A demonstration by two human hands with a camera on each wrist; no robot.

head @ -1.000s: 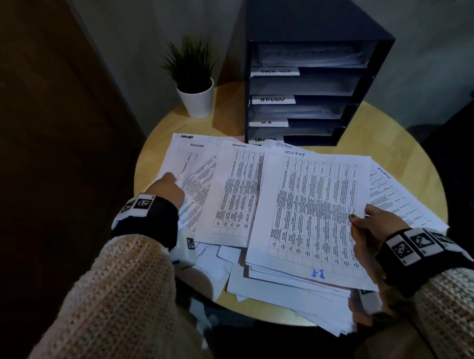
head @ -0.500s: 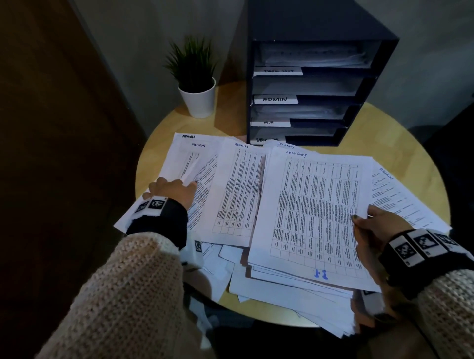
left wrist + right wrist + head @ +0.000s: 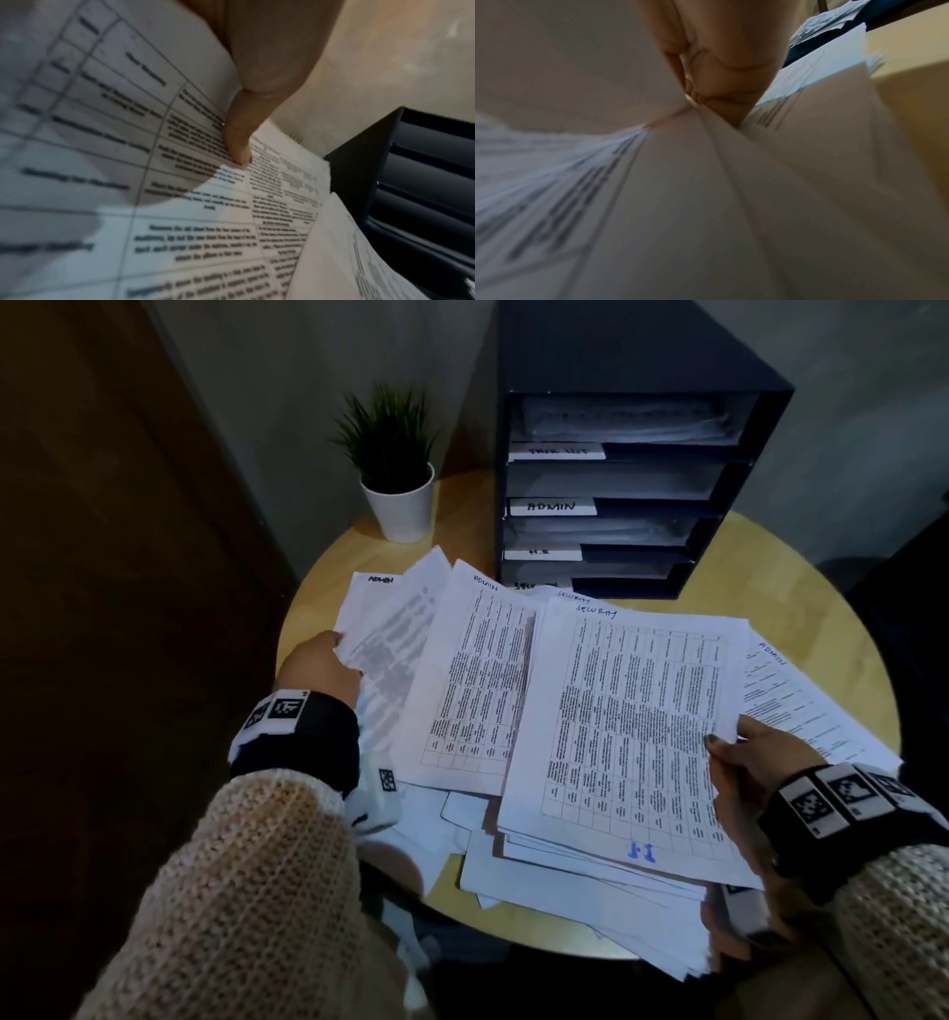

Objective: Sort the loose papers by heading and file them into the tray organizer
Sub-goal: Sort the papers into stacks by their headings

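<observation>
A round wooden table [image 3: 770, 567] is standing in a dim corner, carrying everything else. At its back edge one dark tray organizer [image 3: 631, 474] is sitting with four shelves stacked one above another, each showing one white label: the second is reading ADMIN, the others are too blurred to read surely. Papers are lying in at least the top and third shelves.

In front of the organizer, touching its foot, loose papers [image 3: 565, 880] are lying fanned across the table. Five handwritten headings are showing: three reading ADMIN, two reading SECURITY. The exact number of sheets underneath cannot be counted.

One potted plant [image 3: 395, 469] is standing left of the organizer, apart from the papers.

Two hands are working. The left hand [image 3: 321, 667] is pinching the edge of one blurred sheet [image 3: 390, 649] at the left of the fan, lifting it off the pile. The right hand [image 3: 755, 762] is gripping the right edge of the top SECURITY page [image 3: 631, 737], thumb on top, fingers underneath
</observation>
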